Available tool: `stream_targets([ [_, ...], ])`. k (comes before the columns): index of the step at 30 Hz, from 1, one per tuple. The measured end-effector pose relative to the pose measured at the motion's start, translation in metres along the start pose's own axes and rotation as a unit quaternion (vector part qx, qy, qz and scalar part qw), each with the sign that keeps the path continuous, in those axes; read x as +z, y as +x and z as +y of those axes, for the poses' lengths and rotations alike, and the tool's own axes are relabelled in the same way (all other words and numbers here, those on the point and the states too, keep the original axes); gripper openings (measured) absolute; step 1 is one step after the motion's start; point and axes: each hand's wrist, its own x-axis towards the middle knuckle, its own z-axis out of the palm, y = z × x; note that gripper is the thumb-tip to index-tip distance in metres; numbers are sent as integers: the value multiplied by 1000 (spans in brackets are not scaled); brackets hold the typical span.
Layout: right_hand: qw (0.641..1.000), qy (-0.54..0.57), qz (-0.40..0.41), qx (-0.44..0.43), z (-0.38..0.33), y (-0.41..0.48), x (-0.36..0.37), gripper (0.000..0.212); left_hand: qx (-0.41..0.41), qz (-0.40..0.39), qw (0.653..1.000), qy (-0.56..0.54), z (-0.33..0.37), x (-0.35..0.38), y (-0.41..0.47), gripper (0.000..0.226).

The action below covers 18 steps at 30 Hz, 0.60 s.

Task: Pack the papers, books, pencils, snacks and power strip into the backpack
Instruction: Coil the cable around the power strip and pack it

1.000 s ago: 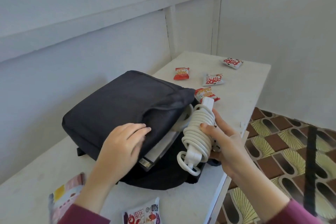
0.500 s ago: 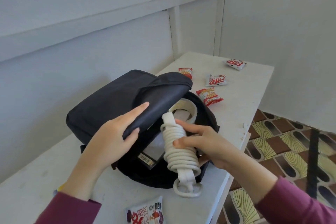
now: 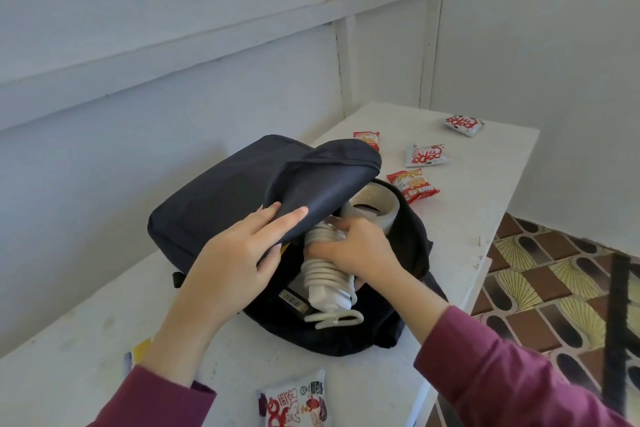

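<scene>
A dark navy backpack point(image 3: 214, 204) lies on the white table point(image 3: 485, 204) with its mouth facing me. My left hand point(image 3: 242, 253) grips the top flap and holds it lifted. My right hand point(image 3: 353, 246) grips the white power strip point(image 3: 325, 284), wound in its own cord, with its upper half inside the opening. A cord loop hangs over the bag's lower lip. A roll of tape point(image 3: 377, 204) and a book with a barcode point(image 3: 294, 300) show inside. Snack packets lie loose: two red ones point(image 3: 412, 184) point(image 3: 367, 139), two white ones point(image 3: 427, 155) point(image 3: 464, 124).
Another white snack packet point(image 3: 294, 402) lies at the near table edge, and a colourful packet corner point(image 3: 138, 354) peeks out by my left sleeve. Walls close the table's left and far sides. Patterned floor tiles point(image 3: 540, 288) lie beyond the right edge.
My left hand went from resting on the bag to lifting its flap open. My right hand carried the power strip from beside the bag into the opening and pushed it deeper.
</scene>
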Motion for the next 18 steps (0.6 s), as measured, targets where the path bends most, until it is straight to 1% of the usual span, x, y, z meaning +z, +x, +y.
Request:
stream_targets([
  [2, 999, 0, 35, -39, 3, -1, 6, 33, -12, 5, 1000, -22, 0, 2, -2, 53],
  [3, 997, 6, 49, -52, 7, -2, 7, 33, -16, 7, 999, -34, 0, 3, -4, 54],
  [4, 997, 15, 56, -58, 11, -4, 7, 40, -19, 8, 999, -45, -1, 4, -5, 54],
  [6, 997, 36, 50, -49, 19, -12, 4, 73, -22, 15, 998, -61, -4, 7, -6, 55],
  [7, 997, 41, 34, -51, 23, -20, 3, 82, -26, 16, 997, -67, -5, 8, -6, 57],
  [8, 998, 31, 10, -62, 27, -29, 2, 87, -31, 16, 997, -72, -5, 9, -6, 59],
  [10, 994, -29, -56, -91, 36, -47, 3, 95, -37, 13, 996, -83, -6, 11, -6, 62],
  [13, 982, -98, -118, -107, 46, -55, 3, 121, -36, 6, 996, -82, -7, 12, -7, 62],
  [15, 977, -143, -123, -101, 49, -54, 2, 124, -36, 9, 996, -80, -6, 12, -8, 62],
  [18, 975, -174, -54, -129, 49, -51, 8, 107, -37, 19, 996, -77, -3, 12, -9, 61],
])
